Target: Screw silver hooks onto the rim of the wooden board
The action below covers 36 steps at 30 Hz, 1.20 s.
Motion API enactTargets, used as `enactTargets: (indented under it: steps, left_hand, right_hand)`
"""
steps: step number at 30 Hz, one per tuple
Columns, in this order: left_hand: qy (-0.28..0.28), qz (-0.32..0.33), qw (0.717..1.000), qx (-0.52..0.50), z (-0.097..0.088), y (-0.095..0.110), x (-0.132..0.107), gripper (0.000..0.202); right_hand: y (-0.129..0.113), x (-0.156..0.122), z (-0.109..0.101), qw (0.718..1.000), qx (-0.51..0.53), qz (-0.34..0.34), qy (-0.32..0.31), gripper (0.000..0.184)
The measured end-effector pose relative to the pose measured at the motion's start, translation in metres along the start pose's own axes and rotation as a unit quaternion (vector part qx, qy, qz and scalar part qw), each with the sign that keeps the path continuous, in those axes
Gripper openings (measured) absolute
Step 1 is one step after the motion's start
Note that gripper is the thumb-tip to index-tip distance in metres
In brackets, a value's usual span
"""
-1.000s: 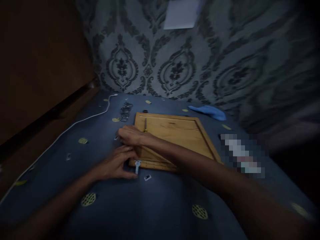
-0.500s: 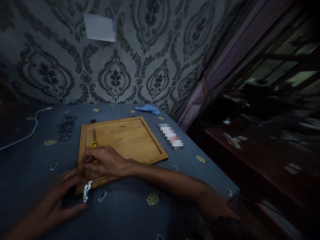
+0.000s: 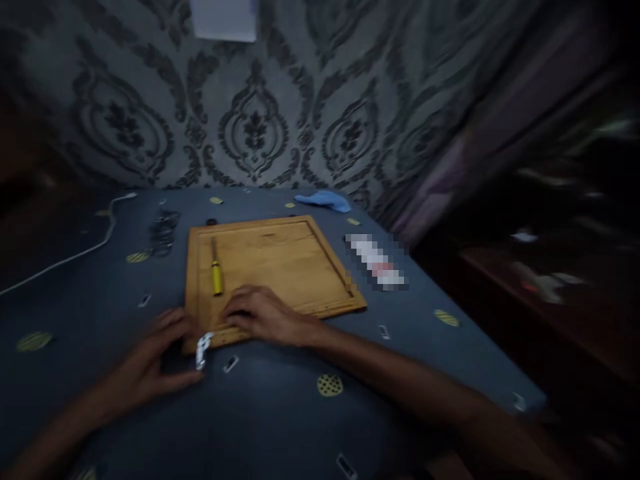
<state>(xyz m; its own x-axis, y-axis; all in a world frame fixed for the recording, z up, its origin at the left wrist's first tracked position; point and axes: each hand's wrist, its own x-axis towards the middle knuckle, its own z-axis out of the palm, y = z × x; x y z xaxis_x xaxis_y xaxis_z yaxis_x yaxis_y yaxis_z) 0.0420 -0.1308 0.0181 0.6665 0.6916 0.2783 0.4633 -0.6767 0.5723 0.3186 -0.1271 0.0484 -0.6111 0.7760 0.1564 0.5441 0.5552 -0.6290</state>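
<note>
A framed wooden panel (image 3: 270, 257) lies flat on the cloth-covered table. My left hand (image 3: 155, 360) is at its near left corner, fingers against the edge and thumb touching a shiny metal bracket (image 3: 203, 351). The bracket stands at that corner, between thumb and fingers. My right hand (image 3: 265, 317) rests low over the panel's near edge, fingers curled together. Its fingertips are partly hidden, and anything small in them cannot be made out. A screwdriver with a yellow handle (image 3: 217, 279) lies on the panel's left side, its shaft pointing away from me.
A bundle of dark, thin metal pieces (image 3: 164, 232) lies left of the panel, near a white cable (image 3: 95, 248). A blue cloth (image 3: 325, 200) sits at the back. A blurred-out white packet (image 3: 376, 262) is on the right. The table edge drops off at the right.
The view has shifted, so the table things appear further right and higher. My right hand has moved right along the panel, away from the screwdriver, whose handle now shows fully. The left hand stays at the bracket.
</note>
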Motion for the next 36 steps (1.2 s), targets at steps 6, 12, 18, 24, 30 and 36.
enactTargets:
  steps: [6,12,18,24,30,36]
  left_hand:
    - [-0.074,-0.031,0.997,-0.016,-0.012,0.021,0.016,0.037]
    - [-0.079,-0.033,0.996,-0.024,-0.013,0.025,0.017,0.037]
    - [-0.080,-0.027,0.996,-0.036,-0.013,0.026,0.017,0.039]
    - [-0.094,-0.038,0.994,-0.032,-0.015,0.028,0.018,0.037]
    - [-0.095,-0.037,0.994,-0.044,-0.015,0.027,0.018,0.035]
    - [-0.101,-0.039,0.993,-0.046,-0.017,0.028,0.019,0.034]
  right_hand:
    - [0.010,-0.004,0.007,0.998,0.029,-0.019,0.050,0.017]
    - [0.015,-0.004,0.012,0.997,-0.003,-0.071,0.037,0.020]
    - [0.015,-0.004,0.012,0.994,0.037,-0.083,0.068,0.018]
    - [-0.004,0.004,0.006,0.977,0.208,0.006,0.036,0.009]
    - [-0.014,0.017,0.006,0.903,0.402,0.137,-0.068,0.016]
    - [-0.005,0.031,0.006,0.864,0.453,0.168,-0.140,0.023]
